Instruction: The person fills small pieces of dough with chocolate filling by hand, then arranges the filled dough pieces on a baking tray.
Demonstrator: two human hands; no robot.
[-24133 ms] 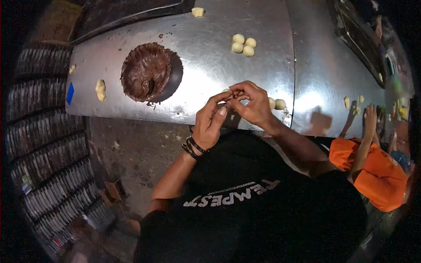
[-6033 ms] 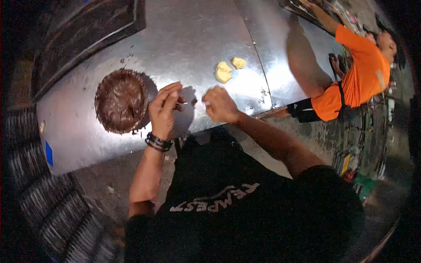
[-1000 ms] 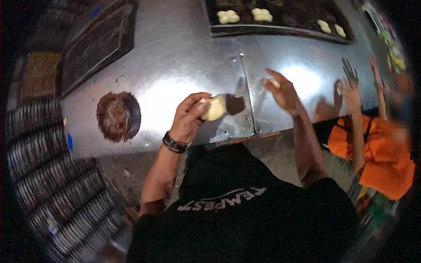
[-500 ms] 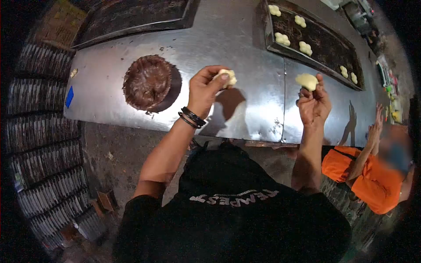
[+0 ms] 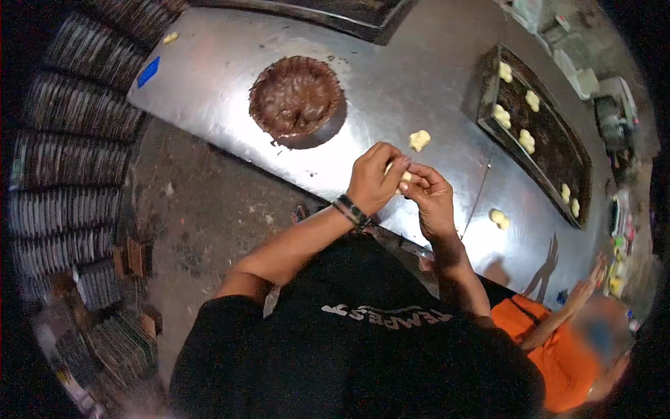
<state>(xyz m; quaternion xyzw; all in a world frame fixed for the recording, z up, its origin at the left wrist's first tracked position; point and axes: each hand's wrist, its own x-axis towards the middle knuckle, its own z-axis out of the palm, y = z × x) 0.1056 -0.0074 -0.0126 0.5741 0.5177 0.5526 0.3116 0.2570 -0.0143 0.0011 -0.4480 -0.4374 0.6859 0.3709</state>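
Note:
My left hand (image 5: 375, 179), with dark bands at the wrist, pinches a small piece of pale dough (image 5: 404, 177) above the table's near edge. On its right side, my right hand (image 5: 431, 201) closes its fingers on the same piece; much of the dough is hidden by fingers. Just beyond the hands a dough lump (image 5: 419, 140) lies on the metal table (image 5: 391, 84). Another lump (image 5: 499, 218) rests on the table to the right. Left of the hands stands a round container of brown filling (image 5: 296, 98).
A dark tray (image 5: 551, 133) at the right holds several dough pieces. Another dark tray (image 5: 363, 26) is at the far edge. A blue item (image 5: 148, 72) lies at the left end. A co-worker in orange (image 5: 562, 353) is at the lower right. Racks stand at the left.
My hands have come together from apart. The dough lumps they held now appear to lie on the table, and a small piece is between my fingers. The camera view has turned.

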